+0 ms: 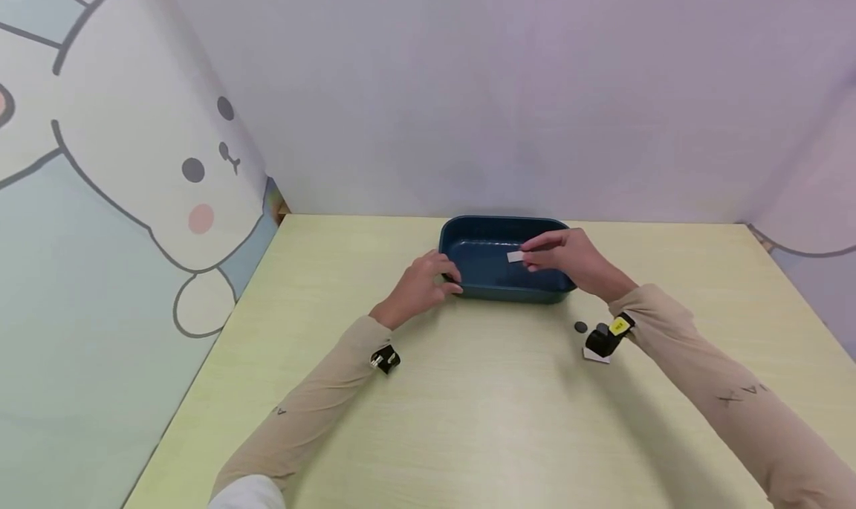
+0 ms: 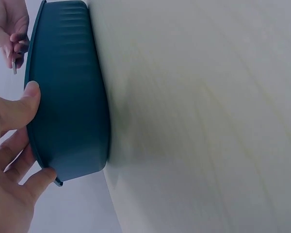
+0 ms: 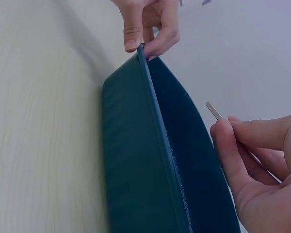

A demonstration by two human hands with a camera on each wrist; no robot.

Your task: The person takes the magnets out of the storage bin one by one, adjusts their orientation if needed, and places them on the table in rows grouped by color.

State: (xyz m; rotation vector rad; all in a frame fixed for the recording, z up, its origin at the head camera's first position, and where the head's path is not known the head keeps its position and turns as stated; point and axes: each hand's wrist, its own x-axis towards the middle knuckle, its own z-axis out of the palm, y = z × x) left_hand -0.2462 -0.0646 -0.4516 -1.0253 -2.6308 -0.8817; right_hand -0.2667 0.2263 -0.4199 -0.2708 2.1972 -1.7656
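A dark teal rectangular basin (image 1: 508,295) sits near the back of the table. My left hand (image 1: 420,284) grips its rim at the near left corner; in the left wrist view, thumb and fingers lie around the edge of the basin's wall (image 2: 70,102). Over the basin's right half is my right hand (image 1: 568,258), pinching a small flat white piece (image 1: 514,256) between thumb and fingers. Edge-on in the right wrist view, this thin piece (image 3: 214,110) pokes past the fingertips, above the rim. What kind of thing it is cannot be told.
Right of the basin, below my right wrist, a small dark disc (image 1: 580,327) lies on the pale wooden table (image 1: 481,405). Near it is a white flat piece (image 1: 596,357), partly hidden by the wrist camera (image 1: 605,339). A pale wall (image 1: 495,108) rises behind the table.
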